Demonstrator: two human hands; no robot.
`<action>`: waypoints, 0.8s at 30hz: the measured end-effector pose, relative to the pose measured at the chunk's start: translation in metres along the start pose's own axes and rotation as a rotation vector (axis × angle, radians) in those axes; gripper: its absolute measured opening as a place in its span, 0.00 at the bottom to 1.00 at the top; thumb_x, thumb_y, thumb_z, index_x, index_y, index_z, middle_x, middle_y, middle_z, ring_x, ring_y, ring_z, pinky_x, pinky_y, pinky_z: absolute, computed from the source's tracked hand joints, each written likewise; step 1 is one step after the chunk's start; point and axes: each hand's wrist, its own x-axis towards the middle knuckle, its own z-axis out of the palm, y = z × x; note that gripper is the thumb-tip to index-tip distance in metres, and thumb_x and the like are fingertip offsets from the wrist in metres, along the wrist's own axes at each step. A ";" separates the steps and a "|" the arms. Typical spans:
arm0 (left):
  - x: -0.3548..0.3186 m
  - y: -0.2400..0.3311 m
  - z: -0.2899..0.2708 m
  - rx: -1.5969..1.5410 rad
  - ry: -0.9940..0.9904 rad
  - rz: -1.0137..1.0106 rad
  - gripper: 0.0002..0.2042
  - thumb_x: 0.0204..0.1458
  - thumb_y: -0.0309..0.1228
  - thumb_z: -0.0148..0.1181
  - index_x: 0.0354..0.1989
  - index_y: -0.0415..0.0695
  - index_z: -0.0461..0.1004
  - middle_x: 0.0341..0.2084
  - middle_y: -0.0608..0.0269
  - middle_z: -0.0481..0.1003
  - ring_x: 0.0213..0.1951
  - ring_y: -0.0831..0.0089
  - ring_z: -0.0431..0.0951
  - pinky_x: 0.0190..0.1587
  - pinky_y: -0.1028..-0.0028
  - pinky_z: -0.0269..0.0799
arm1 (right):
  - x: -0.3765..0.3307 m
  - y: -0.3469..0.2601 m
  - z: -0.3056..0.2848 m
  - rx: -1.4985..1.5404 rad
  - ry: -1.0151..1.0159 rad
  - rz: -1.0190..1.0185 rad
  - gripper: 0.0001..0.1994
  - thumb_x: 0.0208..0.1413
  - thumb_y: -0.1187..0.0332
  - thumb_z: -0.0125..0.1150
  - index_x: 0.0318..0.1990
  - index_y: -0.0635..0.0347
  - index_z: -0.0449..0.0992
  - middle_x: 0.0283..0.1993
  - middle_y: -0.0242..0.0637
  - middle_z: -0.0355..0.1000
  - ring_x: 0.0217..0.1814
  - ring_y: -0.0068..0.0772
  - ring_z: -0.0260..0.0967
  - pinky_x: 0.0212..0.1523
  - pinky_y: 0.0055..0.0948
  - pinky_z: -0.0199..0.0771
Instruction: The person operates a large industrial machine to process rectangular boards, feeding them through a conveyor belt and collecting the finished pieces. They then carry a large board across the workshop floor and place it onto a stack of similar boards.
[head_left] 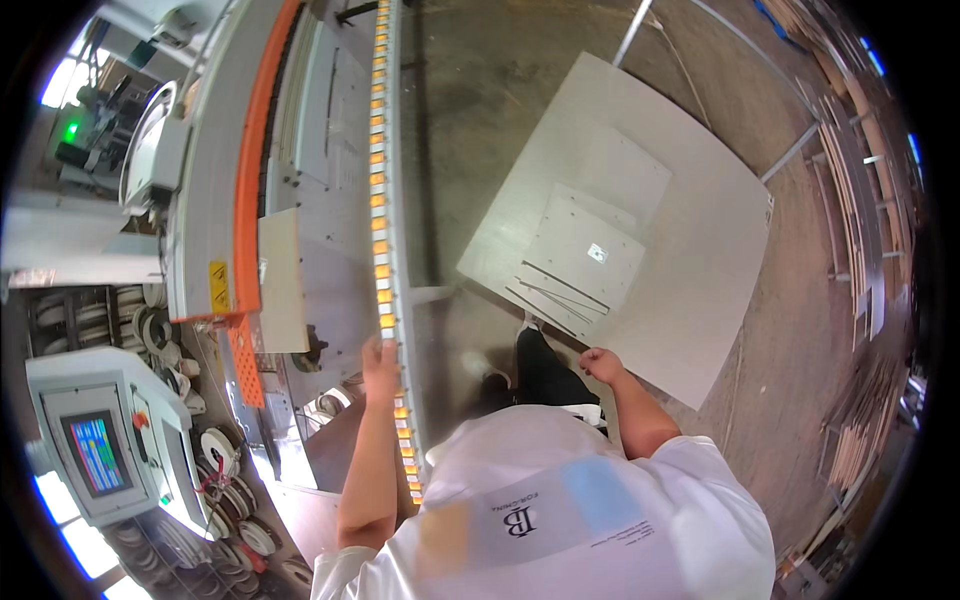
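Note:
My left hand [379,371] lies on the long rail [382,230] with its row of yellow rollers, at the near part of the machine. Its fingers point forward along the rail, partly hidden, and I see nothing held in them. My right hand [601,365] is curled closed beside the near edge of a large pale board [690,300], with nothing visible in it. Smaller pale panels [570,235] lie on that board, along with several thin dark strips [565,290]. On the machine bed, left of the rail, stands a narrow beige panel [281,280].
The machine's orange beam [262,130] runs along the left. A control box with a lit screen [95,452] stands at the lower left, near several edging rolls [220,450]. Racks of boards [850,220] line the right side. Metal bars [790,150] surround the large board.

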 end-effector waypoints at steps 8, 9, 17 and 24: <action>0.005 0.003 0.039 0.667 0.246 0.259 0.34 0.56 0.42 0.66 0.68 0.40 0.63 0.56 0.41 0.74 0.55 0.41 0.75 0.57 0.52 0.70 | 0.093 0.014 -0.053 0.315 0.194 -0.009 0.13 0.56 0.58 0.68 0.37 0.60 0.83 0.34 0.38 0.81 0.35 0.35 0.78 0.39 0.34 0.77; 0.005 0.008 0.040 0.683 0.248 0.198 0.33 0.56 0.43 0.66 0.67 0.40 0.64 0.56 0.42 0.74 0.56 0.41 0.75 0.56 0.52 0.70 | 0.103 0.011 -0.061 0.362 0.235 -0.028 0.18 0.54 0.53 0.68 0.38 0.60 0.83 0.37 0.43 0.82 0.39 0.43 0.79 0.42 0.39 0.78; 0.007 0.012 0.053 0.723 0.284 0.147 0.31 0.58 0.41 0.64 0.66 0.39 0.62 0.53 0.42 0.75 0.54 0.42 0.75 0.55 0.53 0.70 | 0.225 0.029 -0.107 0.036 0.684 0.276 0.38 0.47 0.39 0.71 0.50 0.70 0.78 0.55 0.55 0.78 0.60 0.56 0.75 0.61 0.45 0.73; 0.001 0.018 0.062 0.716 0.319 0.170 0.28 0.59 0.41 0.63 0.63 0.39 0.64 0.51 0.43 0.74 0.53 0.41 0.75 0.54 0.54 0.70 | 0.259 0.072 -0.117 0.115 0.508 0.315 0.46 0.45 0.44 0.78 0.61 0.74 0.68 0.49 0.49 0.79 0.49 0.39 0.78 0.49 0.37 0.77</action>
